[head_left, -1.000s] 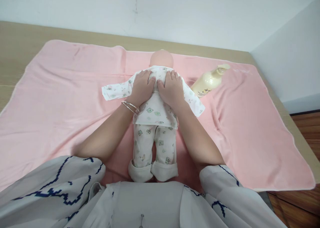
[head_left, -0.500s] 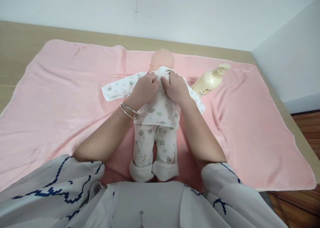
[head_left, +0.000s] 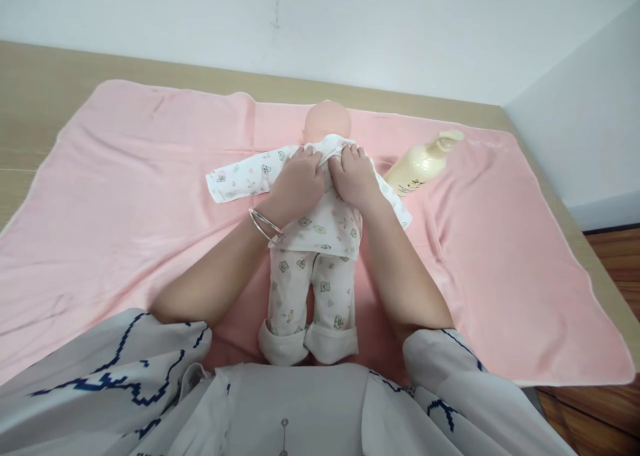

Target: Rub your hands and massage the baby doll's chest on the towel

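A baby doll (head_left: 327, 121) lies face down, its bald head away from me. It wears a white printed shirt (head_left: 320, 233) and matching trousers (head_left: 333, 286) with the cuffs turned up. On the upper back, my left hand (head_left: 299, 181) has its fingers closed on the shirt cloth, a bangle on that wrist. Right beside it, my right hand (head_left: 355, 179) also pinches the shirt, and the fabric between them is bunched into a fold below the neck. One sleeve stretches flat to the left; the other is partly hidden behind my right forearm.
A pink blanket (head_left: 500, 269) with wrinkles covers most of the wooden table (head_left: 50, 83). Just right of the doll, a cream pump bottle (head_left: 417, 166) lies tilted on it. A white wall (head_left: 200, 23) rises behind the table.
My hands were lying flat on the doll's back a second ago. Their fingers have since curled in and gathered the shirt's back into a fold.
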`<action>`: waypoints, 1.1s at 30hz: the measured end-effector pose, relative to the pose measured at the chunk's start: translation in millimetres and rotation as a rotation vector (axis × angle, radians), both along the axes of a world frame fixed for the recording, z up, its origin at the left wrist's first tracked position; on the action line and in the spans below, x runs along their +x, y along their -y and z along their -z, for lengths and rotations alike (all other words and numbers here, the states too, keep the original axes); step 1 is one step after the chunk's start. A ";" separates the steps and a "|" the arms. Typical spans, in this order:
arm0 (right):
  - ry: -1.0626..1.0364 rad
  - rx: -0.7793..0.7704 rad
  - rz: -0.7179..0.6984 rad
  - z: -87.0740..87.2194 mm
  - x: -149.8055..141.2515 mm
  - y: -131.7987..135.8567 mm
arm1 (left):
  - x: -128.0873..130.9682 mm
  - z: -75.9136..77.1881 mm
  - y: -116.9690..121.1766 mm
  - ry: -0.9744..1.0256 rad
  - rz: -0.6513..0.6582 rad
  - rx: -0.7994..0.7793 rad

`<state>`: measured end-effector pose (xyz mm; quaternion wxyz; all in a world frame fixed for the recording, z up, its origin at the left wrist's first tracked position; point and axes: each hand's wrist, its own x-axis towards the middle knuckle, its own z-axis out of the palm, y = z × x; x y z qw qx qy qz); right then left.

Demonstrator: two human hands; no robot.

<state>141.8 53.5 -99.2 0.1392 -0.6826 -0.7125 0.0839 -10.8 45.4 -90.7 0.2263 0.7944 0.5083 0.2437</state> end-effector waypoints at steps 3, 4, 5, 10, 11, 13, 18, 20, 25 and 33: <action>0.014 -0.044 0.084 -8.2 -16.0 14.7 | -9.2 7.4 -19.4 0.041 -0.052 -0.037; 0.024 -0.058 0.079 -13.5 -23.0 21.9 | -12.0 10.3 -25.7 0.042 -0.076 -0.043; 0.033 -0.077 0.066 -18.9 -29.6 29.0 | -14.2 12.7 -30.5 0.035 -0.096 -0.042; -0.002 -0.099 0.004 -27.9 -38.2 35.8 | -15.7 5.4 -19.4 -0.048 -0.080 0.036; -0.012 -0.076 -0.002 -25.1 -34.0 30.6 | -15.1 0.4 -12.1 -0.072 -0.051 0.046; -0.031 -0.035 0.002 -17.2 -23.0 17.9 | -14.0 -8.7 0.5 -0.113 0.009 0.055; -0.044 0.019 0.070 -5.9 -15.0 8.9 | -13.0 -2.9 -8.3 -0.035 -0.061 0.015; -0.019 0.005 0.066 -8.9 -24.4 19.7 | -13.9 5.6 -20.6 -0.009 -0.112 0.006; 0.012 -0.024 -0.022 -21.1 -39.9 36.3 | -21.4 -0.5 -20.0 -0.108 -0.028 0.015; -0.088 0.012 0.062 -2.7 -8.0 0.8 | -21.6 -5.2 -14.9 -0.054 0.002 -0.005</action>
